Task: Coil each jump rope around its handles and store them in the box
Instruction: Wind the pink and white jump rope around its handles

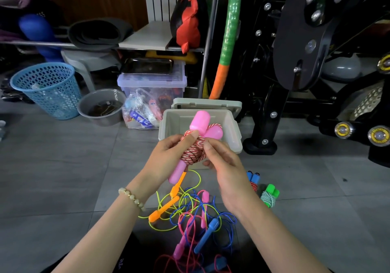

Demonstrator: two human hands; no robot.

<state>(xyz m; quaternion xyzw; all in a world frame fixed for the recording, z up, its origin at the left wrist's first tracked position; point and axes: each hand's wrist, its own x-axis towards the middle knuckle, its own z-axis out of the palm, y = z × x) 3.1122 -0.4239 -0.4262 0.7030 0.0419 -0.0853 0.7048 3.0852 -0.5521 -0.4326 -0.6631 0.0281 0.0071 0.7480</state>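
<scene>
A pink-handled jump rope (199, 123) with red-and-white cord wound around its two handles is held in front of the open grey box (234, 129). My left hand (166, 161) grips the coil from the left, thumb across the cord. My right hand (221, 163) pinches the cord on the coil's right side. On the floor below lie several loose ropes in a tangle: orange handles (164, 209) with yellow cord, blue handles (206, 235), pink handles (204, 201). Two coiled ropes lie to the right: a blue-handled one (253, 177) and a green-handled one (270, 194).
The box lid (206, 104) leans behind the box. A clear storage bin (152, 82), a plastic bag (141, 112), a grey basin (101, 108) and a blue mesh basket (46, 89) stand at the left back. Black gym equipment (295, 61) fills the right.
</scene>
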